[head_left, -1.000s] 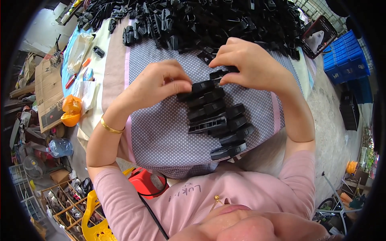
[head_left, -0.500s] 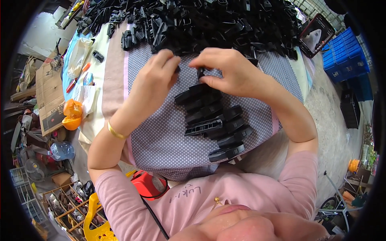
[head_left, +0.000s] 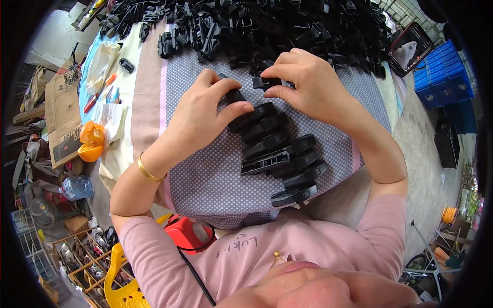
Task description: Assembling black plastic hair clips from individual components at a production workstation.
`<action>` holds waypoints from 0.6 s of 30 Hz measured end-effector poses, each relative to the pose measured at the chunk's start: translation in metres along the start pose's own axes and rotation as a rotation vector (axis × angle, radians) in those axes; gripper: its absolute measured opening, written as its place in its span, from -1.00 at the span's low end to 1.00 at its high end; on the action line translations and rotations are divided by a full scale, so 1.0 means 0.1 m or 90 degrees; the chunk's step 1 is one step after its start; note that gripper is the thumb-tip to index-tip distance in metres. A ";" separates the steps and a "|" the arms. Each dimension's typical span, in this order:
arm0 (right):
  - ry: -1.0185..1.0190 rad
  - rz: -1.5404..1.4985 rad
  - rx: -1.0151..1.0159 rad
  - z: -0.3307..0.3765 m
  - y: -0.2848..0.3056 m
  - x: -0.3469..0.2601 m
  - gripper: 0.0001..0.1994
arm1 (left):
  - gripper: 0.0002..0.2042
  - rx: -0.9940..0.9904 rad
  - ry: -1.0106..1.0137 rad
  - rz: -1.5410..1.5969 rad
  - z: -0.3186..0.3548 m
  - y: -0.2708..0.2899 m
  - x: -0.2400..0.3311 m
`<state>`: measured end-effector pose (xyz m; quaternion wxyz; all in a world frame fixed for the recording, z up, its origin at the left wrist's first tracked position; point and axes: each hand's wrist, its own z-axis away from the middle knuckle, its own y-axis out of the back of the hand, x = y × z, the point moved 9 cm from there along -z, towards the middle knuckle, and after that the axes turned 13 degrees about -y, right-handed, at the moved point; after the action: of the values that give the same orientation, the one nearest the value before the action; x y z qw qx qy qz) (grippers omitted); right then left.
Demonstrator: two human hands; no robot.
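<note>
The half-curled left hand [head_left: 203, 104] grips a part [head_left: 234, 96] beside the black row [head_left: 273, 139]. The right hand [head_left: 303, 83] pinches a piece [head_left: 260, 82] beyond the row.

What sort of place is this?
Likely a small home workshop: a large heap of black parts on a cloth-covered table, with blue crates and a fan standing around it.
</note>
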<state>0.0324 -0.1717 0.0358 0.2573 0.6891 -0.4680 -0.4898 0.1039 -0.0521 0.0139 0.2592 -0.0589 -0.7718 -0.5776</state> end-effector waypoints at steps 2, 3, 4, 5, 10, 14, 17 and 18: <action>0.013 -0.001 0.002 0.02 -0.03 0.01 -0.76 | -0.75 0.023 -0.046 0.002 -0.02 -0.02 0.02; 0.006 0.013 0.007 0.02 -0.05 0.03 -0.76 | -0.78 0.047 -0.094 0.003 -0.04 0.00 0.05; 0.000 0.028 0.012 0.02 -0.06 0.04 -0.76 | -0.78 0.047 -0.093 0.002 -0.06 -0.01 0.01; 0.001 0.028 0.012 0.00 -0.04 0.03 -0.76 | -0.79 0.050 -0.174 0.034 -0.07 -0.02 0.07; 0.028 -0.062 0.018 -0.01 0.03 -0.01 -0.80 | -0.82 0.054 -0.247 0.052 -0.07 0.01 0.20; 0.010 -0.016 -0.004 0.02 -0.04 -0.06 -0.80 | -0.83 0.052 -0.082 0.051 -0.03 0.09 -0.03; 0.008 0.016 -0.014 0.01 -0.02 -0.05 -0.80 | -0.83 0.031 -0.073 0.069 -0.04 0.05 -0.06; 0.007 0.015 -0.014 0.01 -0.03 -0.04 -0.80 | -0.83 0.045 -0.077 0.068 -0.05 0.06 -0.06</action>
<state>0.0327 -0.1666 0.0347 0.2732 0.6834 -0.4689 -0.4883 0.1128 -0.0535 0.0173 0.2444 -0.1258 -0.8016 -0.5309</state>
